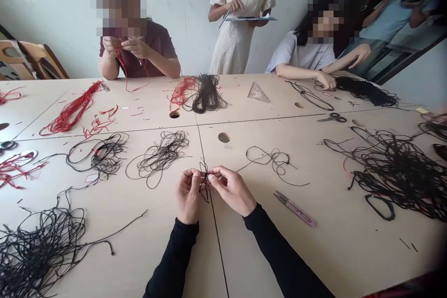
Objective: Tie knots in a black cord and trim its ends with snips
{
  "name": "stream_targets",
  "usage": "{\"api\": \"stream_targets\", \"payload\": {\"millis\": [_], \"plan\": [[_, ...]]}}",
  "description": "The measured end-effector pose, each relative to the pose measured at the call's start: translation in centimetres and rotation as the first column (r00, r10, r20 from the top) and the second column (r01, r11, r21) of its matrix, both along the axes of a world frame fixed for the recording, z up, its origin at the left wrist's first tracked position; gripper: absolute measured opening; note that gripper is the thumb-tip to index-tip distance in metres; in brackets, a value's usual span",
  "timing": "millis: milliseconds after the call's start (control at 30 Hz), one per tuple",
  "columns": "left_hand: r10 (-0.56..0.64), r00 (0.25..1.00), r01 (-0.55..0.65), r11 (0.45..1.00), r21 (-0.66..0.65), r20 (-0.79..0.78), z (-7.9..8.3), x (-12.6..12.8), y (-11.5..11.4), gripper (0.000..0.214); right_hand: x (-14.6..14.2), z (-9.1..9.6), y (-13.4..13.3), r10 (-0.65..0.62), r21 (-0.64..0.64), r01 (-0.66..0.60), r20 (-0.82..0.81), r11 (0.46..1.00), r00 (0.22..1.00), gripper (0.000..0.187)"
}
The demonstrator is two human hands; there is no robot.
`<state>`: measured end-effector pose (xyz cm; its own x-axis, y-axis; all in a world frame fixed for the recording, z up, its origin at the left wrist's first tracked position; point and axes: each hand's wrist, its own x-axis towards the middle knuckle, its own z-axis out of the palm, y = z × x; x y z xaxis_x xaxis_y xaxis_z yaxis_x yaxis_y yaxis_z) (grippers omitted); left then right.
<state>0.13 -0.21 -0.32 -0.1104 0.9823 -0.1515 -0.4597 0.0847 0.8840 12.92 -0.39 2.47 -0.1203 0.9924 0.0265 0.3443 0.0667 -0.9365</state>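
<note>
My left hand [188, 195] and my right hand [232, 190] meet above the beige table [335, 251], just over the seam between its panels. Fingertips of both hands pinch a small knotted bundle of black cord [205, 179], with short cord ends sticking out above and below. The knot's core is partly hidden by my fingers. To the right of my right hand lie thread snips with a pink handle [295, 208]. A loose loop of black cord [275, 160] sits just beyond that hand, and a tangle of black cord [162, 154] lies beyond my left hand.
Large black cord heaps [394, 172] [38, 253] lie at both sides. Red cord [66, 112], scissors [331, 118] and a plastic set square [259, 93] are farther away. Seated co-workers [138, 49] [307, 56] work across the table, and a standing person [240, 18] holds papers.
</note>
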Motion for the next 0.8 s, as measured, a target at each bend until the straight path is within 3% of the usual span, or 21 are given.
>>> {"api": "stream_targets", "payload": {"millis": [233, 467, 633, 800], "plan": [[0.054, 0.999, -0.054, 0.998, 0.014, 0.009, -0.05, -0.08, 0.06, 0.028, 0.08, -0.44, 0.2, -0.01, 0.092, 0.005, 0.06, 0.996, 0.998, 0.025], [-0.087, 0.988, 0.098, 0.992, -0.084, 0.129, 0.2, -0.36, 0.37, 0.037, 0.18, -0.34, 0.22, -0.049, 0.007, 0.05, -0.084, 0.999, 0.995, 0.023], [-0.2, 0.979, 0.202, 0.977, -0.066, 0.046, 0.22, -0.33, 0.24, 0.033, 0.22, -0.5, 0.2, -0.043, 0.001, 0.043, -0.104, 0.999, 0.994, 0.022], [-0.191, 0.979, 0.192, 0.981, 0.005, -0.071, 0.1, -0.19, 0.02, 0.024, 0.19, -0.51, 0.1, -0.007, -0.022, 0.003, -0.15, 1.0, 0.989, 0.021]]}}
